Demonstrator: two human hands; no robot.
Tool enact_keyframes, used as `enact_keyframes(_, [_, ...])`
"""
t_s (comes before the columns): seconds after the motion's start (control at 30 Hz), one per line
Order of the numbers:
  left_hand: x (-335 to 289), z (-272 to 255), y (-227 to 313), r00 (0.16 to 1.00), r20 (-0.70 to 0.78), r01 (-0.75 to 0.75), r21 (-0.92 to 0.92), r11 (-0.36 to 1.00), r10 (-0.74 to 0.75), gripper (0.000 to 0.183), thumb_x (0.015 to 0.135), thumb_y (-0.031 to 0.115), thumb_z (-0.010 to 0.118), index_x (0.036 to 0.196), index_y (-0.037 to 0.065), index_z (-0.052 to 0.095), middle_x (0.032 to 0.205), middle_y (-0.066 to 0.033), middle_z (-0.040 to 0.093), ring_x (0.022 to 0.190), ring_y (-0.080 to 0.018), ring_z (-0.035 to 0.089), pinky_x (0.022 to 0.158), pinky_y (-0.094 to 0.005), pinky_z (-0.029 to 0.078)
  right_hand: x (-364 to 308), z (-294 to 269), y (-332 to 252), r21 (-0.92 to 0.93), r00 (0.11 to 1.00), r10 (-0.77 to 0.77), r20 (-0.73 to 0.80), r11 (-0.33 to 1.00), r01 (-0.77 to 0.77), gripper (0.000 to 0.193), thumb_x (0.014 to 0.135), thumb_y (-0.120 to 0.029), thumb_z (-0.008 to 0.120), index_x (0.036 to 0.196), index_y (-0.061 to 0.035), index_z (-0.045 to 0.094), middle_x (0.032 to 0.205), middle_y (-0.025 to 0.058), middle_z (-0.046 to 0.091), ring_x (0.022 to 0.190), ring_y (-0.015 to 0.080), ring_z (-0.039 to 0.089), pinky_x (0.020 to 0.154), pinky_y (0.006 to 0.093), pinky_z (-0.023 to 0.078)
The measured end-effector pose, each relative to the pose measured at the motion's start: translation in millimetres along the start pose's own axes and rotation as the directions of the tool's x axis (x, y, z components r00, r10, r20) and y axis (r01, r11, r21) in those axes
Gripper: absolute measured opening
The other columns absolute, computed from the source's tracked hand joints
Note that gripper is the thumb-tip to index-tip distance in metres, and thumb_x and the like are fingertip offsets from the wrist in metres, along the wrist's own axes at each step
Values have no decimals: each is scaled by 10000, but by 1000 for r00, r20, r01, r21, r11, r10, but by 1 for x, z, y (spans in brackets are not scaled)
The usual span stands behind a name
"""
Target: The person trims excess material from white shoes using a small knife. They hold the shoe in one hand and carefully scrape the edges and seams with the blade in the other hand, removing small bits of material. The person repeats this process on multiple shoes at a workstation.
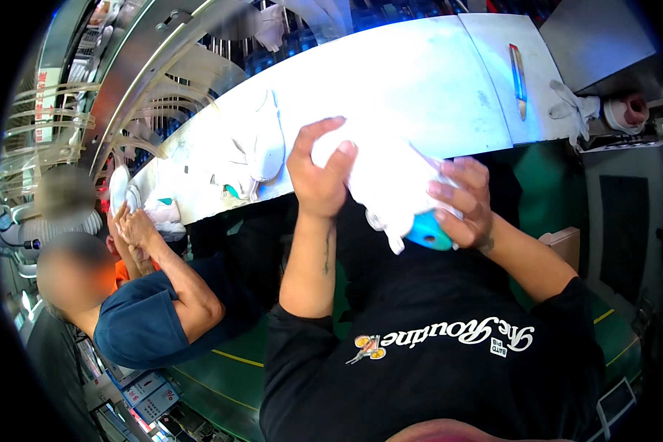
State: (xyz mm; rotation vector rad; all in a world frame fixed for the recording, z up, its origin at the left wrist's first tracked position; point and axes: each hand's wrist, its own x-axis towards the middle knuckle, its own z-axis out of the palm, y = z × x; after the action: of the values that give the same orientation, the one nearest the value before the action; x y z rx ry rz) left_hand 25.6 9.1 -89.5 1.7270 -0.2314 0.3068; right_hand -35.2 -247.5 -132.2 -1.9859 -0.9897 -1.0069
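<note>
A white shoe [390, 171], overexposed in the bright light, is held between my two hands above the table's near edge. A teal shoe last [429, 233] shows at its opening, on the side toward my body. My left hand [320, 168] is curled round one end of the shoe, thumb and fingers on either side of it. At the other end my right hand [464, 200] grips it close to the last, with the fingers bent over the white upper. To the left, more white shoes [261, 151] lie on the table, a bit of teal showing at one.
A white worktable [390, 74] runs across in front of me. At its right lie a slim blue-handled tool [519, 82] and white gloves [574, 110], beside a pinkish shoe [626, 112]. On the left a co-worker [162, 309] handles a shoe. Rollers [302, 55] lie behind the table.
</note>
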Motion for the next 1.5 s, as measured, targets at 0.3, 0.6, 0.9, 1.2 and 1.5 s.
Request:
enact_keyframes(0.3, [47, 28, -87, 937, -214, 221, -250, 943, -276, 147, 1010, 127, 736, 981, 9, 653, 852, -6, 669, 751, -53, 562, 693, -219, 456, 27, -9, 36, 271, 866, 200, 458, 897, -350, 659, 744, 7, 596, 1391, -100, 655, 1499, 143, 577, 1405, 387, 507, 1201, 501, 416])
enact_keyframes(0.6, [46, 30, -88, 919, -285, 215, -216, 952, -272, 180, 1012, 122, 741, 952, 38, 595, 802, 12, 621, 726, -50, 537, 677, -229, 456, 66, 18, 80, 53, 350, 566, 746, 474, -879, 494, 1152, -395, 478, 1418, -29, 678, 1241, 185, 733, 1130, 281, 700, 1017, 368, 520])
enact_keyframes(0.9, [45, 37, -86, 908, -348, 187, -163, 969, -233, 189, 1002, 72, 703, 914, 51, 537, 791, -15, 609, 724, -78, 569, 702, -250, 483, 79, 27, 71, 15, 251, 573, 780, 384, -923, 486, 1130, -387, 575, 1379, 16, 686, 1187, 176, 726, 1103, 281, 700, 988, 366, 538])
enact_keyframes(1.2, [46, 34, -90, 912, -316, 224, -151, 963, -262, 198, 1003, 85, 692, 912, 59, 518, 812, -23, 587, 752, -101, 579, 728, -279, 494, 82, 30, 65, -28, 432, 544, 719, 645, -764, 479, 1128, -331, 569, 1360, 79, 655, 1201, 200, 710, 1072, 293, 683, 962, 379, 540])
enact_keyframes(1.5, [47, 38, -92, 910, -347, 210, -84, 974, -226, 212, 988, 144, 716, 898, 42, 553, 829, -25, 561, 780, -128, 528, 731, -305, 470, 98, 34, 77, -132, 227, 558, 798, 530, -838, 517, 1149, -426, 456, 1033, -18, 750, 900, 185, 726, 840, 301, 703, 857, 409, 537])
